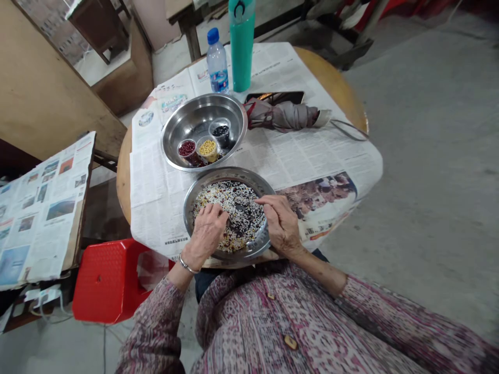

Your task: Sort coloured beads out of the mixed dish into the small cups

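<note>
A shallow steel bowl (191, 189) near the table's front edge holds a mix of white rice grains (228, 195) with dark, red and yellow beans. My left hand (208, 228) is over its left part, fingers curled down among the grains; whatever they pinch is hidden. At the right rim is my right hand (281, 223), index finger stretched over the grains, thumb a little apart, nothing visible between them. Behind stands a larger steel basin (177, 117) with three clear cups: red beans (187, 148), yellow beans (208, 148) and black beans (221, 132).
Newspaper (312, 150) covers the round table. At the back stand a water bottle (217, 62) and a teal bottle (241, 52). A folded umbrella (284, 115) lies right of the basin, before a phone (296, 96). A red stool (105, 280) is at left.
</note>
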The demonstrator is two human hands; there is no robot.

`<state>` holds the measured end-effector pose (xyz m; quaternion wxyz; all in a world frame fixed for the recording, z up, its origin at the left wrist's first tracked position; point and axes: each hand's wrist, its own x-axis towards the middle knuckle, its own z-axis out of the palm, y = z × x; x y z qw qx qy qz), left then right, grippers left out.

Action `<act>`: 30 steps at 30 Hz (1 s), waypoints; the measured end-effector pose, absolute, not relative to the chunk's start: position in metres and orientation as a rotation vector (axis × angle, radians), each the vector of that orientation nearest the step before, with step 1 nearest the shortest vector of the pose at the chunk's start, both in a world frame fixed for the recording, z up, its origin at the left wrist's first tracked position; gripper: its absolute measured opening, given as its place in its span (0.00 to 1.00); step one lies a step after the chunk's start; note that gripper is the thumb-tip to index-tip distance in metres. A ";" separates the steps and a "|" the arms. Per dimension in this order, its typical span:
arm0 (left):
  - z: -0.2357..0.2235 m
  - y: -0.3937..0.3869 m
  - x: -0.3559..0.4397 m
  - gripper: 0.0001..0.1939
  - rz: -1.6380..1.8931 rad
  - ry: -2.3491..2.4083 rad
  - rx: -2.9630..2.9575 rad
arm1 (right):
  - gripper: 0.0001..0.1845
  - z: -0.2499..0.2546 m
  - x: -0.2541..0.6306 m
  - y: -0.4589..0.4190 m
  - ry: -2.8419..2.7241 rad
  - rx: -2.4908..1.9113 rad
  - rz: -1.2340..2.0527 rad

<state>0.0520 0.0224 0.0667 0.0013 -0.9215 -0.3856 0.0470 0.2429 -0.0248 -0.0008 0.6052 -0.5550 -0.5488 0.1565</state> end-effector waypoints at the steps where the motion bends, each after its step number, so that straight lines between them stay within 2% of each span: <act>1: 0.067 0.023 0.054 0.08 0.127 -1.246 -2.873 | 0.13 -0.001 0.243 -0.025 -1.270 -1.285 0.365; 4: 0.068 0.020 0.064 0.09 0.064 -1.249 -2.982 | 0.13 -0.001 0.243 -0.024 -1.265 -1.282 0.368; 8: 0.068 0.012 0.077 0.20 0.041 -1.254 -3.155 | 0.13 -0.002 0.243 -0.024 -1.254 -1.280 0.361; 12: 0.058 0.011 0.088 0.11 0.026 -1.386 -3.182 | 0.13 -0.002 0.243 -0.024 -1.265 -1.293 0.365; 19: 0.040 0.036 0.105 0.12 -0.210 -1.436 -3.227 | 0.13 -0.001 0.242 -0.024 -1.263 -1.273 0.355; 25: 0.048 0.053 0.090 0.12 -0.404 -1.540 -3.019 | 0.13 0.000 0.242 -0.024 -1.260 -1.268 0.376; 30: 0.061 0.047 0.068 0.14 -0.374 -1.582 -2.838 | 0.13 0.000 0.242 -0.024 -1.247 -1.295 0.389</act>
